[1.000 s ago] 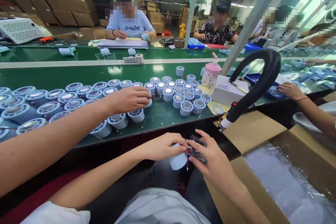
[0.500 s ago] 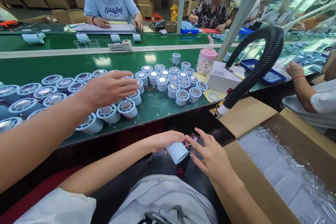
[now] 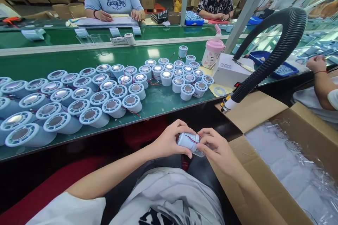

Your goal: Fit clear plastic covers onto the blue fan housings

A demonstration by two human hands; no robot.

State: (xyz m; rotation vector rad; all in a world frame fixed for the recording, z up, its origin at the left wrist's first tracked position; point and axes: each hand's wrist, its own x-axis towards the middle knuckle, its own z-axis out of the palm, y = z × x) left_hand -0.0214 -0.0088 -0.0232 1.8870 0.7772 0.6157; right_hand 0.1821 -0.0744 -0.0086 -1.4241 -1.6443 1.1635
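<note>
Low in the middle of the frame, above the person's lap, the left hand (image 3: 169, 142) wraps its fingers around a small pale blue cylinder (image 3: 188, 141), thumb on the near side and fingers curled over the top. A thin red wire (image 3: 192, 137) runs across the cylinder's side. The right hand (image 3: 218, 147) meets it from the right, fingers closed on a clear plastic piece (image 3: 200, 152) that sits against the cylinder's right end; how the two parts join is hidden by the fingers. Both hands are shut on their parts and touch each other around them.

Just to the right of the hands stands an open cardboard box (image 3: 253, 112), its flaps spread, filled with clear plastic wrap and more clear pieces, filling the lower right of the frame. Above the hands runs the edge of a green workbench (image 3: 163, 107). On it, across the left and centre, many more blue cylinders (image 3: 111, 93) stand upright in close rows, some with red wires trailing. To their right sit a white box (image 3: 229, 72) and a pink bottle (image 3: 212, 52). A black ribbed hose (image 3: 274, 52) arches from the upper right down to the bench edge near the cardboard box.

At the right edge a co-worker's hand (image 3: 315, 64) rests by a blue tray (image 3: 271, 68). Along the top of the frame two more people sit at the far side of the line, with stacked cartons behind them.
</note>
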